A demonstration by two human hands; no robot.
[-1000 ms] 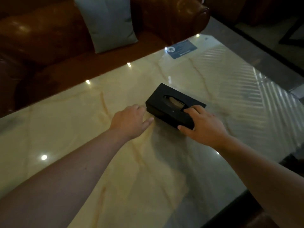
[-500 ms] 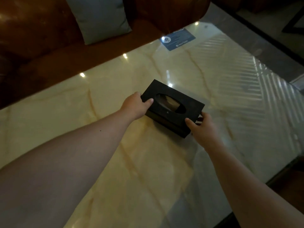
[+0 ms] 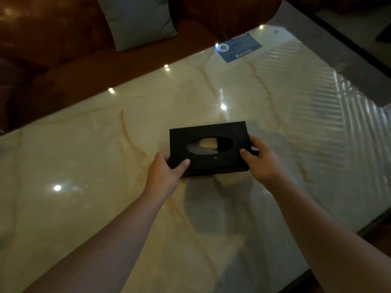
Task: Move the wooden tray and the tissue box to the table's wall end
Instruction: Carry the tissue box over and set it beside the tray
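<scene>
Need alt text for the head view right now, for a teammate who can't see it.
Both hands, left hand and right hand, grip the short ends of a black tissue box over a glossy marble table. A blue card lies at the far end, beside a brown sofa with a grey cushion.

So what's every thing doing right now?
tissue box: held at both ends, seemingly lifted off the table, oval opening facing up
left hand: shut on the box's left end
right hand: shut on its right end
blue card: lying flat on the table
cushion: propped upright on the sofa
</scene>
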